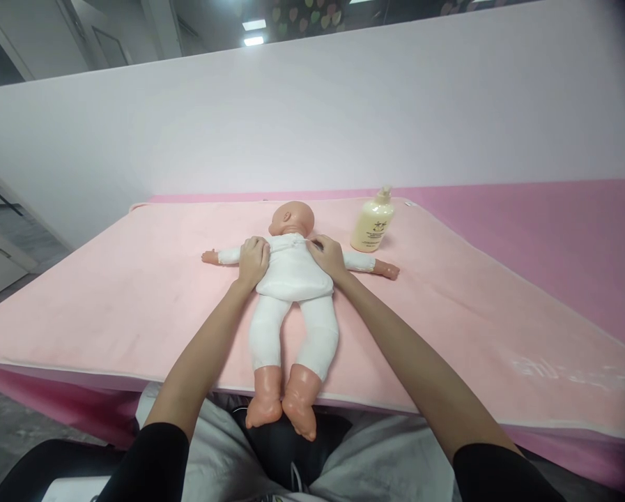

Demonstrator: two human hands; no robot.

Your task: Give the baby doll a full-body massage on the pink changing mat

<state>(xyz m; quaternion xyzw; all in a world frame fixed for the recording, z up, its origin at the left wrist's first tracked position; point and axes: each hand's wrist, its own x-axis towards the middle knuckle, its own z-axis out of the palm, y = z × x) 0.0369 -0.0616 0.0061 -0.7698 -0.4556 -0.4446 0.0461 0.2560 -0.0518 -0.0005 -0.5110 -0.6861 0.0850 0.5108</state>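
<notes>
A baby doll (296,275) with a white cloth body and bare plastic head, hands and feet lies stretched out on a pink mat, its head at the far end. Its head is turned to the left and its back seems to face up. My left hand (253,261) is curled round the left side of its upper body, by the shoulder. On the other side, my right hand (327,255) holds the doll near its right shoulder, fingers bent at the upper edge of the cloth. Parts of the fingers of both hands are hidden.
A pale yellow pump bottle (373,224) stands upright to the right of the doll's head. The pink mat (134,293) covers much of the table, over a darker pink cover (563,237). A white panel (312,125) rises behind the table.
</notes>
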